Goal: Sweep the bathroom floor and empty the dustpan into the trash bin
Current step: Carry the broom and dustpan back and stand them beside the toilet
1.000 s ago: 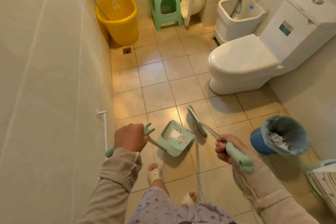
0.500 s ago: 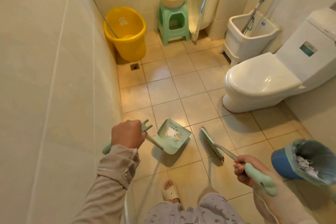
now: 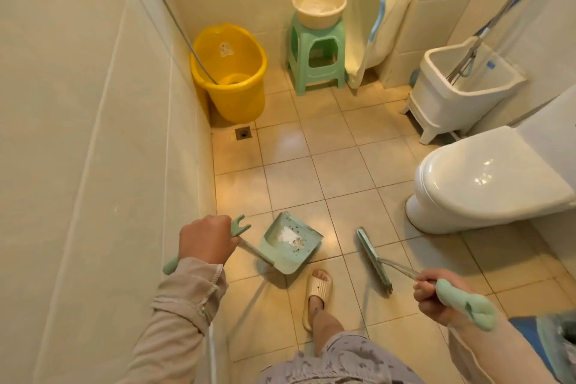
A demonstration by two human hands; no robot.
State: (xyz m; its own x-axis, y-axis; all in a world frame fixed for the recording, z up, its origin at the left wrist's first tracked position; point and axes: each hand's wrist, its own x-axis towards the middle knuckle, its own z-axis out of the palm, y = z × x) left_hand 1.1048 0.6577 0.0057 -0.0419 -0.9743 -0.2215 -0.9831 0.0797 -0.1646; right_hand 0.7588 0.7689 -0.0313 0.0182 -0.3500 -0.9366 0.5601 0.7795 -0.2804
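Note:
My left hand [image 3: 207,241] grips the long handle of a mint-green dustpan [image 3: 288,246]. The pan sits low over the beige tiled floor [image 3: 327,171] near the left wall, with white scraps and dark specks inside. My right hand [image 3: 436,299] grips the green handle of a broom [image 3: 374,260], whose narrow green head lies on the tiles to the right of the pan. The blue trash bin [image 3: 542,343], lined with a bag, shows only partly at the lower right edge.
A white toilet [image 3: 486,184] stands at right, a white mop basin [image 3: 461,87] behind it. A yellow bucket [image 3: 230,72] and a green stool [image 3: 316,56] carrying a cream basin [image 3: 319,6] stand at the back wall. A floor drain [image 3: 243,133] lies near the bucket. My slippered foot [image 3: 318,293] stands below the pan.
The view has shifted left and forward, so the trash bin slid toward the lower right edge. Dustpan and broom stay held; the broom head has drawn away from the pan.

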